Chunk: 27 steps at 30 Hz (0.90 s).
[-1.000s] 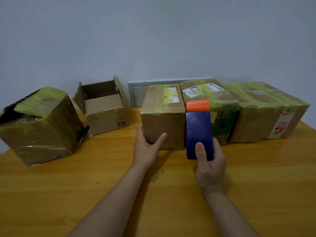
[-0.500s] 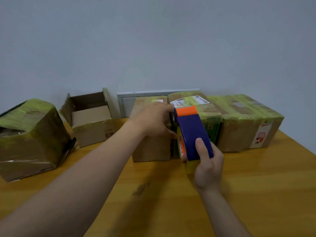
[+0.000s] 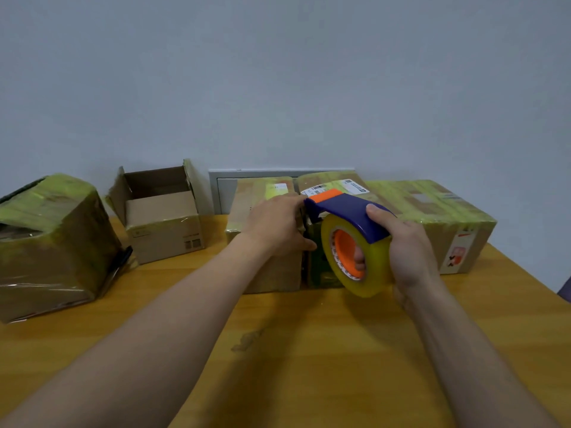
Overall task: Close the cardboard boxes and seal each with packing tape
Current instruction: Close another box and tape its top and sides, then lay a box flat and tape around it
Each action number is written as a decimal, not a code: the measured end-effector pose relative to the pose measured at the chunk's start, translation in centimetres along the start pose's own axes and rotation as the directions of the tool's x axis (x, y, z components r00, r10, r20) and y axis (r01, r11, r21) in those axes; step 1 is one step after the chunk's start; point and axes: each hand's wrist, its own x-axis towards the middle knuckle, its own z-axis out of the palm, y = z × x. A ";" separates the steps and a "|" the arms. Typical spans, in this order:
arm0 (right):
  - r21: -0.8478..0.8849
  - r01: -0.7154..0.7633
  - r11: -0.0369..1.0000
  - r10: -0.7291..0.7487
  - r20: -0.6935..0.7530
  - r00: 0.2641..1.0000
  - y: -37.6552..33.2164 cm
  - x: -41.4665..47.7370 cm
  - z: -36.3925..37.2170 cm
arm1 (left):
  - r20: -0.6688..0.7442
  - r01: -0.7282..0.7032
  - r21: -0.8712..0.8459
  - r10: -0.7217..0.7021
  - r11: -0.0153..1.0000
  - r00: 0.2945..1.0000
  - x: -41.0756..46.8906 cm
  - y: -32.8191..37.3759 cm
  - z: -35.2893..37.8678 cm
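Behind the yellow wooden table (image 3: 309, 350) rose a plain grey wall (image 3: 278, 72). We gripped the blue-and-orange tape dispenser (image 3: 346, 211) with its clear tape roll (image 3: 361, 257) in our right hand (image 3: 404, 251), fingers through the core. Our left hand (image 3: 275, 227) curled at the dispenser's front edge, perhaps pinching the tape end; we could not tell. It rested against the closed brown cardboard box (image 3: 265, 273). An open small cardboard box (image 3: 160, 217) stood further left.
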 end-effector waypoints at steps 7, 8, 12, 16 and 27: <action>0.114 -0.020 0.993 0.022 -0.016 1.000 -3.2 0.2 -0.7 | 0.020 -0.004 0.002 0.004 1.000 1.000 -0.4 0.2 -0.5; 0.165 0.008 0.986 -0.004 -0.030 1.000 -4.3 0.4 -1.2 | 0.017 0.009 0.009 -0.010 1.000 1.000 -0.4 0.3 -0.6; 0.173 0.085 0.981 -0.090 0.019 0.996 -8.6 0.3 -2.7 | -0.006 0.031 0.033 -0.030 0.999 1.000 -0.3 1.4 -0.5; 0.097 0.023 0.995 -0.029 0.063 0.998 -8.8 -0.8 -1.5 | 0.086 0.017 0.047 -0.021 0.999 0.996 0.3 1.9 -1.8; 0.199 -0.019 0.980 -0.022 0.200 0.980 -0.4 -4.7 8.8 | -0.215 0.434 -0.131 -0.452 0.892 0.866 -7.0 -11.3 -7.3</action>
